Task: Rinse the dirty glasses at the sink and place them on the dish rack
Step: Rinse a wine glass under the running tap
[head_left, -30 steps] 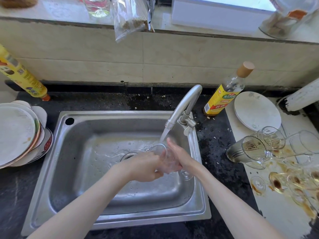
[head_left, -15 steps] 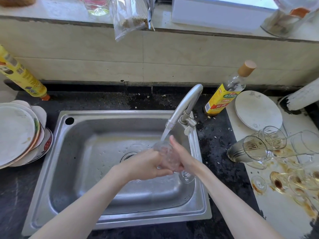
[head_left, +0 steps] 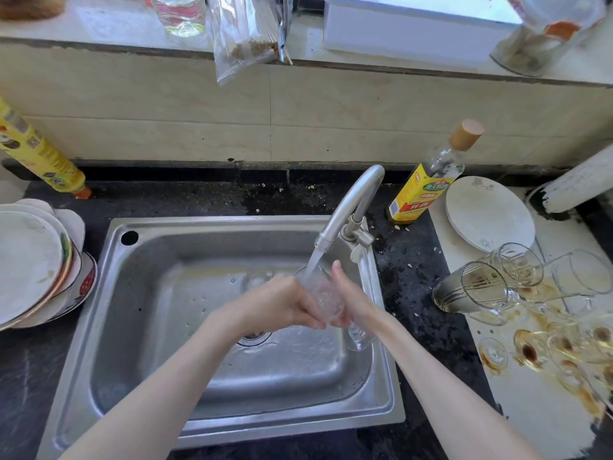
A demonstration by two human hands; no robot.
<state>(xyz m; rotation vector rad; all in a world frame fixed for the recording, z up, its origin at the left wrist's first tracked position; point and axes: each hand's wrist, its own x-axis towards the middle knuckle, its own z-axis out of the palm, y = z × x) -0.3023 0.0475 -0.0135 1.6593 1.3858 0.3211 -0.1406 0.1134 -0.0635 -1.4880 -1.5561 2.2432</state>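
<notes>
While water fills glass (head_left: 320, 293) | left hand (head_left: 282, 305), right hand (head_left: 351, 298) holding

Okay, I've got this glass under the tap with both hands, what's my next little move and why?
Probably tip the glass to pour the water out. Both the left hand and right hand grip it under the running faucet, water streams into its mouth, and stained glasses wait at right.

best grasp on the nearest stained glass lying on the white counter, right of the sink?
Grip the stained glass around its body, midway along, coming from above with the right hand once it is free. It lies on its side, mouth roughly toward the camera, so the curved wall is exposed on top. Other glasses crowd its far side.
</notes>
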